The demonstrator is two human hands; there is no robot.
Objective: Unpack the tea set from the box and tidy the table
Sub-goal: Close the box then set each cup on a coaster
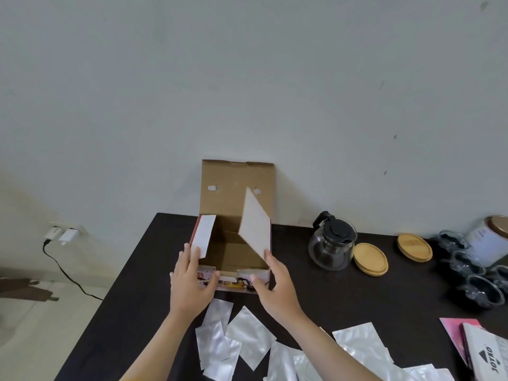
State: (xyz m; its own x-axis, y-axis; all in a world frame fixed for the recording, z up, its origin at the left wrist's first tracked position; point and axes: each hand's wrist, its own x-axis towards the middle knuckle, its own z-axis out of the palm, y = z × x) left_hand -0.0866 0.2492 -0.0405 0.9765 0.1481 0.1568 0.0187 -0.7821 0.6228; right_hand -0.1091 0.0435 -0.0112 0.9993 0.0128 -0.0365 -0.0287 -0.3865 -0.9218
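My left hand (192, 279) lies flat and spread against the left front corner of the box (233, 251), fingertips up on the white side flap (204, 236). My right hand (272, 281) is likewise open, palm to the right front corner, fingertips touching the lower edge of the other side flap (254, 226), which tilts inward over the opening. Neither hand pinches anything; both just steady the cardboard. The box sits at the centre of the frame on the dark table (343, 303), its lid standing upright against the wall, and what I can see of the inside looks bare.

To the right of the box, the glass teapot (331, 244) with its black lid stands beside two wooden lids (370, 259), and further right, near the frame's edge, is a cluster of glass cups (467, 270) by a white tin (488, 239). So I judge the unpacking essentially done.

The tidying is what remains: silvery plastic wrappers (247, 339) lie scattered across the lower centre and lower right, and printed leaflets (483, 350) sit at the lower right corner. The box itself also needs closing or removing.
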